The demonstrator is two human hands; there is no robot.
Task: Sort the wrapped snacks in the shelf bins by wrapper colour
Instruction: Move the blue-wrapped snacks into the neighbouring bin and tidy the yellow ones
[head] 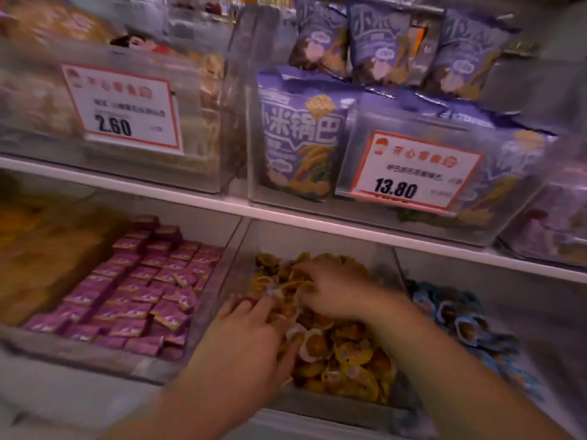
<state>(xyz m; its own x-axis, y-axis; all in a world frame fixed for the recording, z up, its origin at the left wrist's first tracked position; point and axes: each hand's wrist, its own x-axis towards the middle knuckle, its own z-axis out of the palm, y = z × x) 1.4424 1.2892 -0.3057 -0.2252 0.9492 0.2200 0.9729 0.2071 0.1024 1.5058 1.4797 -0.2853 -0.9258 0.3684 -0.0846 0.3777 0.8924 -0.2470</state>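
Two hands reach into the middle clear bin (374,404) on the lower shelf, which holds a heap of yellow-wrapped snacks (352,360). The left hand (247,335) lies on the heap with a red-wrapped piece (246,300) at its fingertips; blur hides whether it is pinched. The right hand (336,290) curls its fingers into the yellow pile, its grip unclear. The bin to the left (104,360) holds rows of purple packets (139,287); blue-wrapped snacks (460,319) lie to the right. Above, a clear bin (254,128) holds purple bags (301,138) behind a price tag (416,169).
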